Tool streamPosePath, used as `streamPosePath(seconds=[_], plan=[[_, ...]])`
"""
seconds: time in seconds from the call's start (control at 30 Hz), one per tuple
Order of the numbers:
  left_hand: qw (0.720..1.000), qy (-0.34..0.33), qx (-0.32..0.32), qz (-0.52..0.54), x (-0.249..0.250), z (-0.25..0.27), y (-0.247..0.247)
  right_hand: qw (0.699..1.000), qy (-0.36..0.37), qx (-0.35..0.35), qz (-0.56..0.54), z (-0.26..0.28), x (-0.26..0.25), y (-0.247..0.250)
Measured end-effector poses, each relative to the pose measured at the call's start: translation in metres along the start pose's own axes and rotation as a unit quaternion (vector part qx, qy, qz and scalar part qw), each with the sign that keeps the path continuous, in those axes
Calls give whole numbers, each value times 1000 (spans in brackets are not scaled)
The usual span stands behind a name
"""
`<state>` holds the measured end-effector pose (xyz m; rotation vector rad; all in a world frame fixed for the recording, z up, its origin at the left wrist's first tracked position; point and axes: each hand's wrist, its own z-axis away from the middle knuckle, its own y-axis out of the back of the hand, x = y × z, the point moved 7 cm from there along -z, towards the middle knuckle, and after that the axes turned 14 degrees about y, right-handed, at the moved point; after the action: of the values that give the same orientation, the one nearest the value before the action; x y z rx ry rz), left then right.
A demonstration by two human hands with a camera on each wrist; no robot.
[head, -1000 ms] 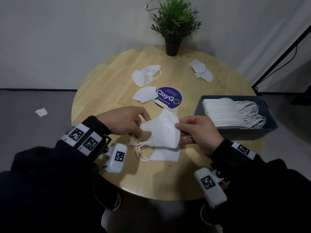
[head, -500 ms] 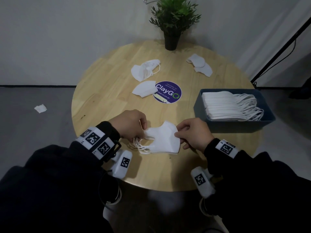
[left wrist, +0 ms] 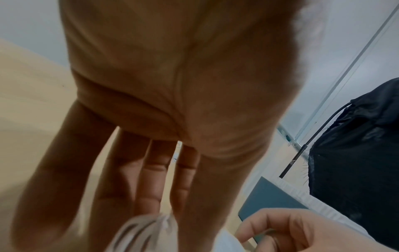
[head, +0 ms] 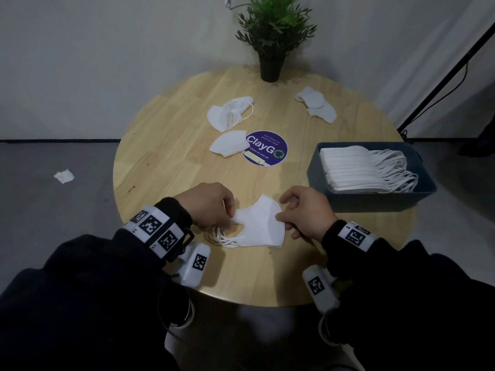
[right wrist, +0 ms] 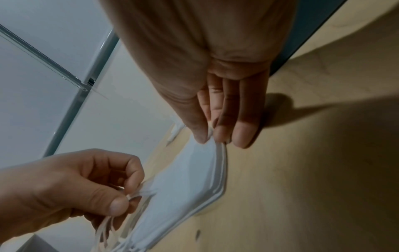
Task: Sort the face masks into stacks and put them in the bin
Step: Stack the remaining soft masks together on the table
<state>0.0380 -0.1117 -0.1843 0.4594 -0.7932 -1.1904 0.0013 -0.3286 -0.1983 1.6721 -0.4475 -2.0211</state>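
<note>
A small stack of white face masks [head: 261, 223] lies on the round wooden table [head: 166, 145] near its front edge. My left hand [head: 214, 207] pinches the ear loops [right wrist: 131, 196] at the stack's left end. My right hand [head: 302, 212] pinches the stack's right edge [right wrist: 215, 145] between thumb and fingers. Loose masks lie further back: a pile [head: 230, 113] at left, one [head: 229, 143] beside the purple sticker, two [head: 316, 103] at right. The blue-grey bin [head: 372, 202] at right holds a row of stacked masks [head: 356, 170].
A potted plant [head: 273, 30] stands at the table's far edge. A purple ClayGo sticker [head: 265, 148] marks the middle. A scrap of white paper [head: 64, 175] lies on the grey floor at left. A black stand leg [head: 450, 76] slants by the right wall.
Both hands lowered the mask they held above the table onto the mask lying below it, forming one stack. They still pinch its two ends.
</note>
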Motion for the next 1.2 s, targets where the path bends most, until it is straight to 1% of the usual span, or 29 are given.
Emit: streamPosePath(seconds=[0.07,0.13,0.17,0.2,0.27,0.3,0.37,0.4,0.43,0.47,0.53,0.57,0.6,0.63,0.67,0.73,0.8,0.9,0.97,1.03,1.1,1.2], plan=[[999,-11,23,-40,2,1,2,1000,15,11,8,-2,0,1],[995,-30,75,-54,6,3,10,998,46,23,40,-5,-1,2],[993,-52,97,-50,11,4,13,995,65,23,70,-6,-3,2],[990,-79,106,-41,17,6,12,992,81,18,93,-6,-5,1],[987,-124,88,-53,31,7,0,989,94,-7,116,-8,-5,-4],[984,-136,71,-89,37,8,-11,988,94,-22,124,-10,-5,-6],[976,-139,39,-166,43,3,-30,987,86,-42,132,-13,-3,-9],[973,-136,32,-182,44,-2,-31,987,83,-45,128,-15,-2,-9],[974,-137,31,-175,46,-6,-26,989,80,-39,118,-17,-2,-9],[978,-144,32,-145,49,-12,-15,993,75,-21,91,-20,-1,-9],[985,-162,53,-33,55,-22,16,998,59,28,-5,-25,-1,-6],[983,-162,83,37,54,-28,35,996,53,48,-57,-28,-3,-5],[976,-148,128,93,49,-38,53,992,46,61,-103,-33,-4,-3],[969,-124,176,122,41,-49,67,986,34,70,-146,-38,-5,1],[964,-92,215,129,30,-63,78,980,18,76,-183,-43,-5,4],[958,-22,256,127,9,-91,91,967,-12,84,-238,-51,-3,9],[953,30,267,140,-6,-111,99,960,-28,93,-263,-58,0,8],[956,65,270,96,-9,-125,98,953,-36,101,-285,-65,-2,0],[956,64,265,104,-5,-125,96,948,-41,107,-297,-69,-5,-4],[952,46,251,170,1,-120,96,939,-45,120,-319,-73,-9,-6],[941,4,256,222,13,-108,101,922,-43,136,-360,-75,-19,-5],[928,-83,301,201,41,-73,104,895,-32,152,-418,-80,-38,-3]])
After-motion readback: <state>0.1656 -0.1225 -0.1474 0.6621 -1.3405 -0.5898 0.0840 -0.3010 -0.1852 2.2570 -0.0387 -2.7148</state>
